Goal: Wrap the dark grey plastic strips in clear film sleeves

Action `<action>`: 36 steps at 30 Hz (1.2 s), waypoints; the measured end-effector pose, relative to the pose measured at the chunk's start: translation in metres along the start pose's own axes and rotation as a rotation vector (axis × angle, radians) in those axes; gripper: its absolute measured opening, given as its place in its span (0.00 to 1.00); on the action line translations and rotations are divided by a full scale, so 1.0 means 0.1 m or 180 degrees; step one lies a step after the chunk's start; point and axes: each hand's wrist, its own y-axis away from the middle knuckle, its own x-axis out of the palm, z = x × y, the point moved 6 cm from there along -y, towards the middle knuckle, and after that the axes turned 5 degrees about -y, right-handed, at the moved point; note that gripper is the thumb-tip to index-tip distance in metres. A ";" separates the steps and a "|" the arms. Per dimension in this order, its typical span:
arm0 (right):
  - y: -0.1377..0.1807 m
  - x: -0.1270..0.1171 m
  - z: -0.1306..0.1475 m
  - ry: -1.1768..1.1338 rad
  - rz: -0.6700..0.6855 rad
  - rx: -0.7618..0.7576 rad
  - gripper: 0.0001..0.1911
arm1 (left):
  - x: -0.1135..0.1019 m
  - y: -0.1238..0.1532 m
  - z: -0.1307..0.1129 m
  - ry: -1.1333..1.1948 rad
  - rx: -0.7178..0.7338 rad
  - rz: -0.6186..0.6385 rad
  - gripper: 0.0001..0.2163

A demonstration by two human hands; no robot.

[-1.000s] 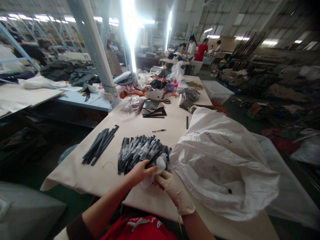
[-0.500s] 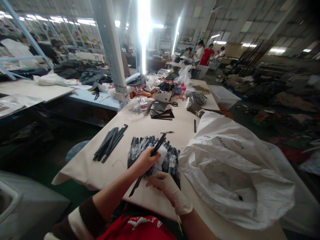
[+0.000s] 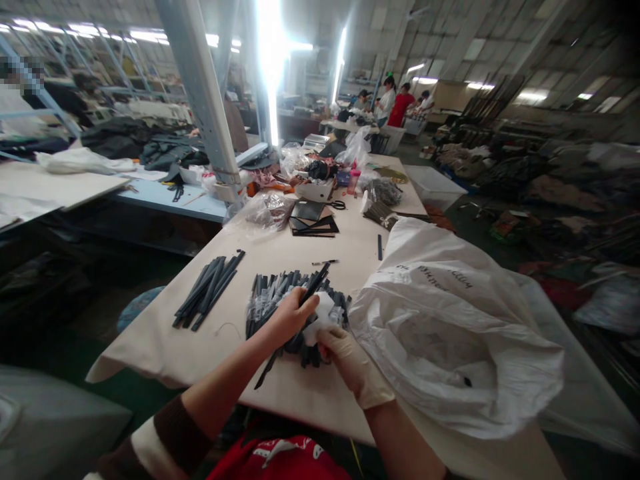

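Note:
My left hand, bare, is closed around a thin bundle of dark strips, held slantwise. A soft white piece, paper or thin cloth, lies against the bundle. My right hand, in a pale glove, pinches the lower edge of that white piece. Beneath both hands is a heap of dark grey strips, many gathered in bundles with whitish wrapping. Further left on the table lies a loose group of dark strips. My hands hide part of the heap.
A large white sack with handwriting lies open on the right of the table. Beyond the heap are a pen, a single strip, dark flat sheets, scissors and plastic bags. A metal post stands at left.
My right hand has shifted slightly right and upward, and the white piece now looks more crumpled. My left hand keeps its hold on the strips. The whole view has shifted a little.

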 end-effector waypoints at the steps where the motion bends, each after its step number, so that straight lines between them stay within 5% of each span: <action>1: -0.02 -0.12 0.05 -0.0260 -0.0162 -0.0075 0.15 | 0.01 0.04 -0.01 0.0049 -0.0036 0.0063 0.13; 5: -0.05 -0.52 0.25 -0.1006 -0.0561 -0.0301 0.18 | 0.13 0.33 -0.11 0.0302 -0.0176 0.0584 0.16; 9: -0.02 -0.72 0.37 -0.1292 -0.0623 -0.0388 0.17 | 0.28 0.54 -0.24 0.0351 -0.0175 0.0549 0.18; 17: 0.09 -0.97 0.63 -0.0635 -0.0484 -0.0493 0.19 | 0.69 0.51 -0.31 0.0328 -0.0468 0.0772 0.17; 22: 0.16 -0.91 0.69 0.0425 -0.0090 -0.0571 0.18 | 0.90 0.49 -0.29 0.0441 -0.0593 0.0906 0.16; 25: 0.17 -0.84 0.67 0.0509 0.0291 -0.0417 0.16 | 0.91 0.50 -0.22 0.0529 -0.0610 0.0962 0.15; 28: 0.16 -0.89 0.75 0.0371 0.0133 -0.0517 0.16 | 0.84 0.55 -0.10 0.0394 -0.0780 0.1001 0.13; 30: 0.16 -0.86 0.77 0.0395 0.0070 -0.0570 0.16 | 0.74 0.54 -0.06 0.0274 -0.0754 0.0804 0.14; 34: 0.24 -0.51 0.58 0.0706 0.0811 -0.0301 0.14 | 0.54 0.49 -0.07 0.0132 -0.0598 0.0208 0.18; 36: 0.27 -0.42 0.52 0.0474 0.0831 -0.0278 0.12 | 0.49 0.51 -0.02 -0.0018 -0.0708 0.0172 0.17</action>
